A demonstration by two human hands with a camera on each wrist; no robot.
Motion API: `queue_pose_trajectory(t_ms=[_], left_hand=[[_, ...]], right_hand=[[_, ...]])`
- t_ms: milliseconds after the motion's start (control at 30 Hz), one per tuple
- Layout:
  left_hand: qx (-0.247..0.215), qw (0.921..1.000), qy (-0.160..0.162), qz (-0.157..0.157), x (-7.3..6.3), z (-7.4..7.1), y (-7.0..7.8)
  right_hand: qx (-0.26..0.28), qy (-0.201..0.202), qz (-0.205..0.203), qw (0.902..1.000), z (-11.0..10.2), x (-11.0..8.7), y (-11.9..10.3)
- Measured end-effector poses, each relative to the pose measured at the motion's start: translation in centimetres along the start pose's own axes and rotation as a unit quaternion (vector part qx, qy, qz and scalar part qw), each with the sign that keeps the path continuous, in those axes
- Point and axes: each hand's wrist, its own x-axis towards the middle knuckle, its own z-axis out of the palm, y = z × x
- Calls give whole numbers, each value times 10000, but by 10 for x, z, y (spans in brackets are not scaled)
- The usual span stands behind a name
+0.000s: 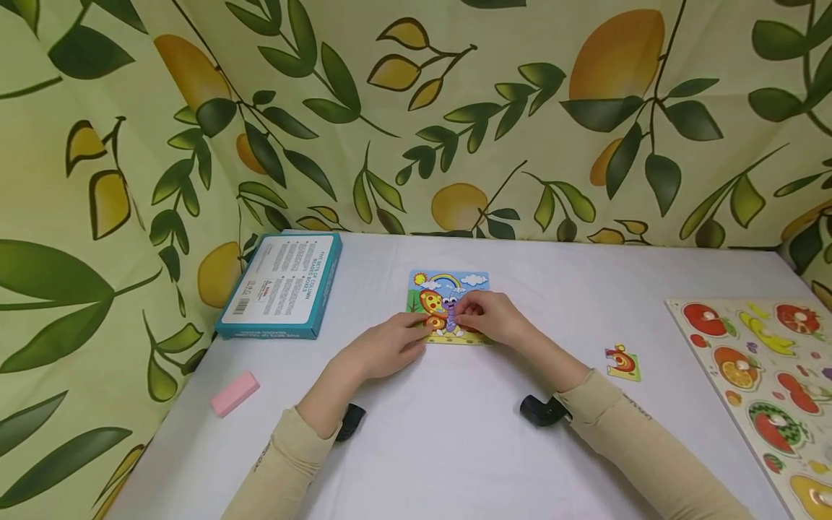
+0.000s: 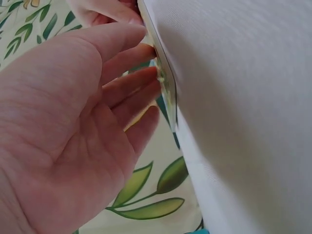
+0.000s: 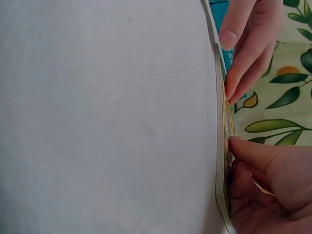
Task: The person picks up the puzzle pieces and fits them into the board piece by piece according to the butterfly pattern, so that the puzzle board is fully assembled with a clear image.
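A small butterfly puzzle (image 1: 471, 278) lies flat on the white table, with a rainbow, sun and clouds printed along its top. My left hand (image 1: 390, 345) rests its fingertips on the left side of the puzzle, by the orange wing; in the left wrist view its fingers reach loosely to the board's edge. My right hand (image 1: 497, 318) has curled fingers, with thumb and index pinching at a puzzle piece by the purple butterfly body (image 1: 448, 307). Those fingers hide the puzzle's right part. One loose puzzle piece (image 1: 624, 363), with a red and orange wing pattern, lies to the right.
A teal and white box (image 1: 279, 285) lies at the back left, and a pink block (image 1: 235, 394) in front of it. At the right edge is a fruit peg board (image 1: 734, 361). Black wrist-mounted parts (image 1: 541, 410) sit under the forearms. Leaf-patterned cloth (image 1: 416, 144) hangs behind.
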Motion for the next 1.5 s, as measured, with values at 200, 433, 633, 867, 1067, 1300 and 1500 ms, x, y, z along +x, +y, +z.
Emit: queue_pose_trajectory(t_ms=[200,433,633,867,1067,1300,1500], left_hand=[[-183,9997,-118,114,4,2,3],[352,9976,-18,596,11,1,11],[313,9969,-182,700,19,3,16],[138,9982,-346,478,20,3,17],[7,9977,-298,603,17,4,12],[-273,9965,-200,769,16,8,5],[-240,9968,-257,714,19,8,6]], right_hand=[[116,-441,-114,9989,-6,-3,1],[242,-641,-156,9975,-9,-4,5],[259,-700,-179,9971,-13,-14,3],[735,-354,446,9957,-36,-54,16],[180,311,883,9954,-78,-107,40],[-951,302,1416,9849,-120,-165,79],[-1212,323,1427,9818,-120,-183,92]])
